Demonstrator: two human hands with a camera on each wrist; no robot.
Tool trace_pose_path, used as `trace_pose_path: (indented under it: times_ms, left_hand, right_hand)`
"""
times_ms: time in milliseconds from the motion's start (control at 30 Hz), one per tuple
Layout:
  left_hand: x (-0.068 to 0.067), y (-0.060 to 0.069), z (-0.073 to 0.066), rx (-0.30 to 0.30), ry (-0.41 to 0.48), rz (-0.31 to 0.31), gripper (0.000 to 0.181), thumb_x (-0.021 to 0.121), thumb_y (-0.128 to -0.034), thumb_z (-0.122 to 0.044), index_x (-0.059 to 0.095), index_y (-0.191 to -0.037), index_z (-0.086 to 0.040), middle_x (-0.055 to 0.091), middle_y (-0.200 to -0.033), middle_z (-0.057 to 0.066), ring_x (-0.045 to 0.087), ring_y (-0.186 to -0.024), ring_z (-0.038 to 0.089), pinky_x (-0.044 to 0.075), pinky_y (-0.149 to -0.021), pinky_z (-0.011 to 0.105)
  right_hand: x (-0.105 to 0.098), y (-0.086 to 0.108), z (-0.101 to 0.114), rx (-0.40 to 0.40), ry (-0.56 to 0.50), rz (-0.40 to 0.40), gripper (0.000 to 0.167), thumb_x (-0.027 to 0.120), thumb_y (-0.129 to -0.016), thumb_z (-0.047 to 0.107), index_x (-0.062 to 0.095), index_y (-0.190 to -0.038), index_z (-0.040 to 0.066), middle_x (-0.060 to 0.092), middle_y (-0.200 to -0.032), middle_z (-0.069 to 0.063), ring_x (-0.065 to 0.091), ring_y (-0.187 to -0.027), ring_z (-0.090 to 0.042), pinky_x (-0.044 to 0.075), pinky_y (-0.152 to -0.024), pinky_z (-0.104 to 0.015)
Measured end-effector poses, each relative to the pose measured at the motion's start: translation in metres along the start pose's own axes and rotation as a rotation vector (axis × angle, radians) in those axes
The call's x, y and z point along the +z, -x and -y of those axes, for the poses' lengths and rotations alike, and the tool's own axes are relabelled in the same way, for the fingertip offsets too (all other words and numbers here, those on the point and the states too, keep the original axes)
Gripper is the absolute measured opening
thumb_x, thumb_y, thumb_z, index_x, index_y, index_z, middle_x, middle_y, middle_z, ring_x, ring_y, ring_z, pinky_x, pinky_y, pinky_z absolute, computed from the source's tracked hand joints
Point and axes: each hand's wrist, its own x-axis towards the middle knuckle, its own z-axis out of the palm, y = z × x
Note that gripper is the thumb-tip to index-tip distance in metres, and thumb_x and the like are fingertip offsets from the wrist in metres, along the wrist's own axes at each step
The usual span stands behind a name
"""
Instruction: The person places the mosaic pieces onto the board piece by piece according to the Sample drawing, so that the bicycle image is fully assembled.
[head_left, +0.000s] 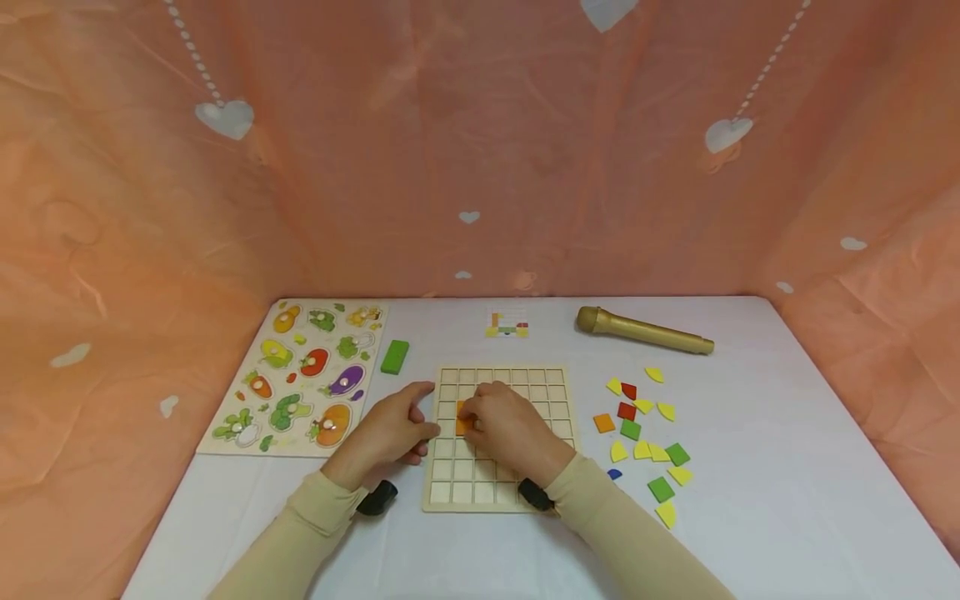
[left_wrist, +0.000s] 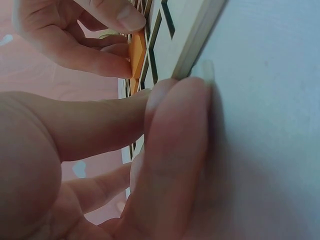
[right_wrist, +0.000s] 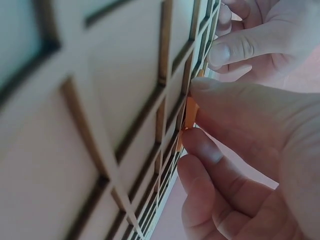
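Note:
A wooden grid board [head_left: 462, 493] of square cells lies flat on the white table. My right hand [head_left: 510, 421] is over its upper left part, and thumb and fingertips pinch an orange square tile [right_wrist: 190, 112] at the cells. More orange shows on the board right beside that tile, partly hidden by the fingers. My left hand [head_left: 390, 429] holds the board's left edge. Its thumb lies on the rim and other fingers press against the side, as the left wrist view shows. The same orange tile [left_wrist: 137, 52] appears there between the right fingers.
Loose yellow, green, red, orange and blue pieces [head_left: 662, 489] lie right of the board. Behind are a small pattern card [head_left: 507, 323] and a gold microphone [head_left: 645, 330]. A vegetable puzzle board [head_left: 300, 444] and a green block [head_left: 395, 357] lie to the left.

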Motion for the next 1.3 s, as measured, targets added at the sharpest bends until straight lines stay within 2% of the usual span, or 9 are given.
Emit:
trace_pose_path:
  times_ms: [233, 667, 933, 1100, 1300]
  left_hand:
    - [0.0, -0.001, 0.0, 0.009, -0.002, 0.006, 0.072, 0.077, -0.1, -0.009, 0.044, -0.163, -0.017, 0.058, -0.102, 0.011, 0.064, -0.067, 0.02, 0.063, -0.061, 0.031]
    - [0.0, 0.001, -0.002, 0.001, -0.011, 0.012, 0.071, 0.076, -0.1002, -0.009, 0.044, -0.163, -0.017, 0.058, -0.103, 0.011, 0.065, -0.068, 0.021, 0.063, -0.062, 0.031]
    - [-0.001, 0.0, -0.002, -0.011, -0.006, -0.002, 0.073, 0.076, -0.0999, -0.008, 0.043, -0.164, -0.017, 0.056, -0.104, 0.011, 0.066, -0.069, 0.021, 0.064, -0.063, 0.032]
    - [0.001, 0.0, -0.004, -0.027, 0.009, -0.004, 0.073, 0.076, -0.0999, -0.007, 0.042, -0.164, -0.018, 0.054, -0.105, 0.011, 0.065, -0.069, 0.021, 0.064, -0.063, 0.032]
    - [0.001, -0.001, -0.005, -0.029, -0.001, -0.002, 0.074, 0.076, -0.0995, -0.007, 0.042, -0.164, -0.018, 0.054, -0.106, 0.012, 0.065, -0.07, 0.021, 0.063, -0.063, 0.031]
  right_hand:
    - [0.0, 0.0, 0.0, -0.008, 0.03, -0.001, 0.016, 0.084, -0.095, 0.017, 0.084, -0.11, 0.011, 0.073, -0.101, 0.0, 0.062, -0.095, -0.017, 0.059, -0.083, -0.028]
    - [-0.001, 0.001, -0.001, -0.005, 0.015, 0.01, 0.013, 0.083, -0.096, 0.017, 0.084, -0.107, 0.011, 0.072, -0.098, 0.0, 0.062, -0.093, -0.016, 0.058, -0.082, -0.028]
    - [-0.011, 0.002, -0.008, -0.001, -0.038, 0.005, 0.013, 0.082, -0.093, 0.015, 0.084, -0.106, 0.012, 0.073, -0.099, 0.0, 0.063, -0.095, -0.017, 0.059, -0.084, -0.032]
    - [-0.022, 0.019, -0.026, 0.078, -0.066, 0.01, 0.016, 0.082, -0.092, 0.014, 0.083, -0.107, 0.01, 0.074, -0.101, -0.001, 0.065, -0.099, -0.019, 0.06, -0.088, -0.039]
    - [-0.038, 0.055, -0.059, 0.189, -0.071, -0.011, 0.017, 0.082, -0.092, 0.013, 0.082, -0.108, 0.01, 0.074, -0.102, 0.002, 0.066, -0.104, -0.018, 0.059, -0.095, -0.04]
